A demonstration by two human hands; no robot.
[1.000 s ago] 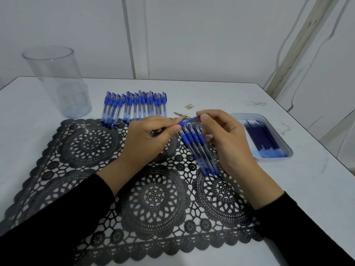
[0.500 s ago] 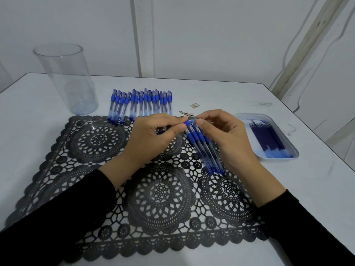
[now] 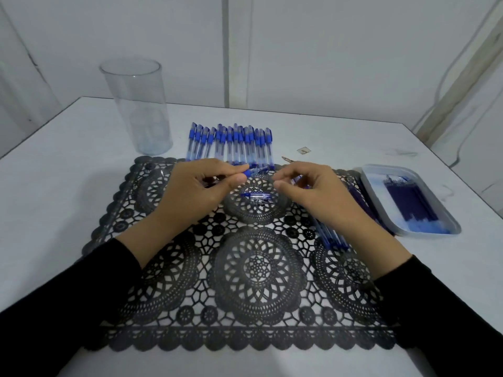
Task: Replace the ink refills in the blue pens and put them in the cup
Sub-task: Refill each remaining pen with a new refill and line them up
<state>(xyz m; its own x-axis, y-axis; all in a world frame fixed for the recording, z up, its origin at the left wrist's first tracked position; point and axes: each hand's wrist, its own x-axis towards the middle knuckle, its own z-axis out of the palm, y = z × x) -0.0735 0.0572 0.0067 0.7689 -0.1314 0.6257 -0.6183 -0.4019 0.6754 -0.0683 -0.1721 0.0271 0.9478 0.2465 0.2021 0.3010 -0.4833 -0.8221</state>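
Observation:
My left hand [image 3: 198,191] grips a blue pen [image 3: 251,172] whose front end points right, above the black lace mat [image 3: 258,270]. My right hand [image 3: 310,194] hovers just right of it, fingers loosely curled, thumb and forefinger apart with nothing seen between them. A short clear and blue pen piece [image 3: 255,196] lies on the mat between the hands. Several blue pens [image 3: 333,239] lie partly hidden under my right wrist. A row of capped blue pens [image 3: 231,142] lies at the mat's far edge. The clear cup [image 3: 136,104] stands far left with nothing in it.
A pale tray [image 3: 446,221] holding dark blue refills [image 3: 408,202] sits at the right, with a few dark thin rods [image 3: 356,194] beside it. A small scrap [image 3: 304,150] and a thin metal bit [image 3: 287,159] lie behind the hands. A wall backs the white table.
My hands have pulled apart: the right hand let go of the pen's end and moved right. A short pen piece now lies on the mat between them. The camera view shifted left.

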